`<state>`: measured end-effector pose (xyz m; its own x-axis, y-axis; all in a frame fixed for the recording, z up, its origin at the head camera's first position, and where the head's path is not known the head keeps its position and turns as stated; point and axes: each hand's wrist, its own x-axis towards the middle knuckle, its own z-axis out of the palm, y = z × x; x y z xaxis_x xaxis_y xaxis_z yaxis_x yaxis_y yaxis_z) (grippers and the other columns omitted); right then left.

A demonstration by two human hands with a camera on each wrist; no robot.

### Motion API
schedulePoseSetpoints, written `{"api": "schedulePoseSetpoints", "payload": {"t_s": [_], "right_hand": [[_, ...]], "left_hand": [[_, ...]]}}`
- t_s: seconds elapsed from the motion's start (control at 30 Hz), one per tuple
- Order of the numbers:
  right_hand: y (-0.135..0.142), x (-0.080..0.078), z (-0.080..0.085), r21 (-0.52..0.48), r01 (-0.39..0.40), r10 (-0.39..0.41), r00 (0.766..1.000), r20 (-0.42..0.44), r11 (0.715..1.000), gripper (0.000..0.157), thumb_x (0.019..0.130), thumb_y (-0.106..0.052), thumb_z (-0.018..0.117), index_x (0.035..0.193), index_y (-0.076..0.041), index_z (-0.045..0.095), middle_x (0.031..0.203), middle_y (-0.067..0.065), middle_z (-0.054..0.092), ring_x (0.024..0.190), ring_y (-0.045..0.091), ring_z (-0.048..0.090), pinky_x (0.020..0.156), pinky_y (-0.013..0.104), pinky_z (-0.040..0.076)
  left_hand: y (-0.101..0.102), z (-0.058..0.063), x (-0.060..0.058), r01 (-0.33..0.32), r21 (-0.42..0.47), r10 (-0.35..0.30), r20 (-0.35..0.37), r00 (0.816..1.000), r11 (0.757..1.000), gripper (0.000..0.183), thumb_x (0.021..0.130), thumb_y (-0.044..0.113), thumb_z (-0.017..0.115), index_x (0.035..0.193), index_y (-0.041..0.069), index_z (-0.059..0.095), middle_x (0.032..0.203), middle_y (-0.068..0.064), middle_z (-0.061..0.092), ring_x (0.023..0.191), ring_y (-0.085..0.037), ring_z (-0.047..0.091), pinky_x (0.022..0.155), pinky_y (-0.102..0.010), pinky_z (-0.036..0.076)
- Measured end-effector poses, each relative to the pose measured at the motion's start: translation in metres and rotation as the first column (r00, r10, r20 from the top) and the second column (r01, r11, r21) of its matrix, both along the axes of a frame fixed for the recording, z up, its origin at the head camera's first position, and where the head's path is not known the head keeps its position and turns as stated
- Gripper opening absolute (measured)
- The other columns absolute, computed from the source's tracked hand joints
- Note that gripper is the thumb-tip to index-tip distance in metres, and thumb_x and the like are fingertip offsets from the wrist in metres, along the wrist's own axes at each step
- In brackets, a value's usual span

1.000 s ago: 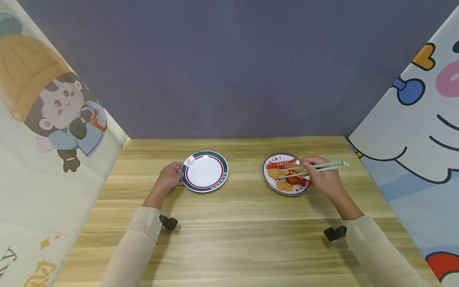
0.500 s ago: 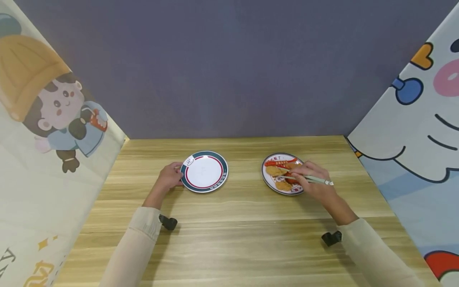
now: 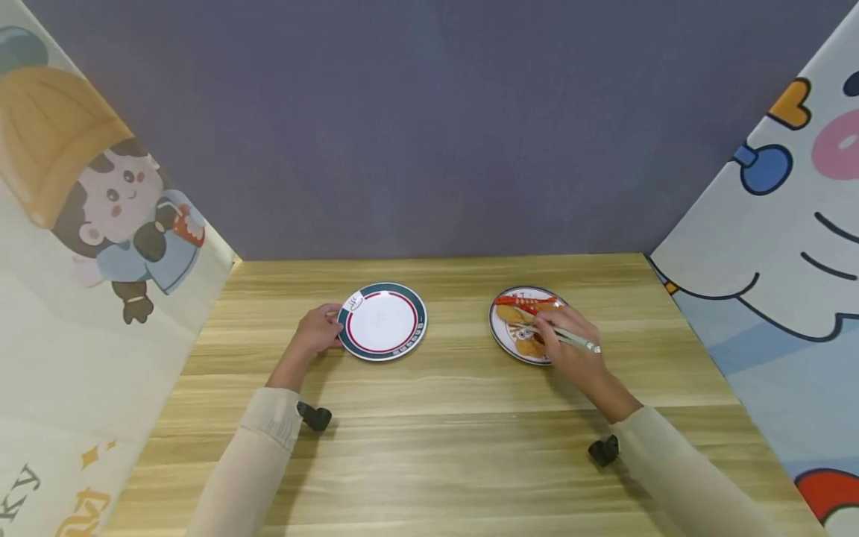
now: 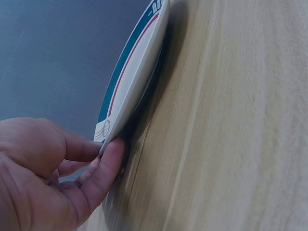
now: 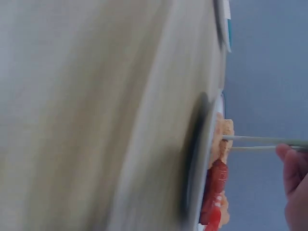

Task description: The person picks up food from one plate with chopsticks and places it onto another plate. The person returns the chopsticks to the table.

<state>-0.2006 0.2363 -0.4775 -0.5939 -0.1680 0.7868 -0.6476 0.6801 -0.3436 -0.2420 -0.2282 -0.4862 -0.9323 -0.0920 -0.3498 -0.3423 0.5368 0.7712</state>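
Note:
My left hand [image 3: 318, 328] pinches the left rim of a white plate [image 3: 382, 321] with a dark green border and red ring; in the left wrist view thumb and fingers clasp the rim. The right hand [image 3: 570, 349] holds a pair of pale green chopsticks [image 3: 579, 341] over the smaller plate [image 3: 495, 334] on the right. That plate bears a red crayfish [image 3: 526, 301], golden fried pieces [image 5: 226, 137] and a glossy reddish-brown piece [image 5: 219, 175]. In the right wrist view the chopstick tips are right at a fried piece. My right hand hides part of the food.
Both plates are on a wood-grain table [image 3: 429, 447], with a gap between them. A grey partition [image 3: 429, 134] rises behind. Printed cartoon panels stand at left [image 3: 134, 224] and right [image 3: 772, 246]. A small black device sits at each cuff.
My right hand has moved left and slightly down, carrying the chopsticks farther over the food plate. The left hand and its plate have stayed put.

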Motion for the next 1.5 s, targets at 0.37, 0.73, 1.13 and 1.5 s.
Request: {"api": "schedulePoseSetpoints", "payload": {"t_s": [0.37,0.73,1.13,1.5], "right_hand": [[0.012,-0.008,0.008,-0.383,0.396,-0.132,0.818,0.559,0.835,0.028,0.099,-0.023,0.064,0.102,0.003,0.074,0.073,0.004,0.071,0.049,-0.004,0.058,0.042,0.018,0.054],[0.018,-0.016,0.008,-0.656,0.464,0.17,0.726,0.667,0.595,0.023,0.1,-0.021,0.065,0.107,0.001,0.068,0.064,0.005,0.07,0.045,0.01,0.066,0.045,0.025,0.059],[0.02,-0.018,0.015,-0.772,0.489,0.336,0.706,0.623,0.405,0.015,0.103,-0.018,0.058,0.104,-0.005,0.066,0.075,0.002,0.072,0.05,0.013,0.07,0.048,0.025,0.061],[-0.01,-0.023,0.029,-0.804,0.457,0.382,0.714,0.587,0.38,0.013,0.102,-0.018,0.062,0.104,-0.006,0.064,0.071,0.002,0.07,0.05,0.012,0.069,0.048,0.023,0.061]], "left_hand": [[0.0,0.0,-0.002,0.006,-0.005,-0.006,0.004,1.0,1.0,0.05,0.103,0.005,0.05,0.153,0.005,0.043,0.122,-0.022,0.056,0.086,-0.022,0.066,0.07,-0.025,0.064],[0.0,0.001,-0.003,0.006,-0.001,-0.006,0.001,1.0,1.0,0.048,0.104,0.005,0.049,0.152,0.005,0.044,0.124,-0.024,0.056,0.092,-0.025,0.066,0.071,-0.026,0.065],[0.002,0.0,-0.004,-0.009,0.012,0.009,0.013,1.0,1.0,0.049,0.104,0.005,0.049,0.152,0.006,0.044,0.126,-0.024,0.055,0.094,-0.025,0.066,0.072,-0.025,0.065],[0.0,-0.003,-0.006,-0.009,-0.005,0.009,0.009,1.0,1.0,0.048,0.103,0.004,0.049,0.152,0.006,0.044,0.127,-0.023,0.056,0.093,-0.023,0.066,0.07,-0.024,0.064]]}}
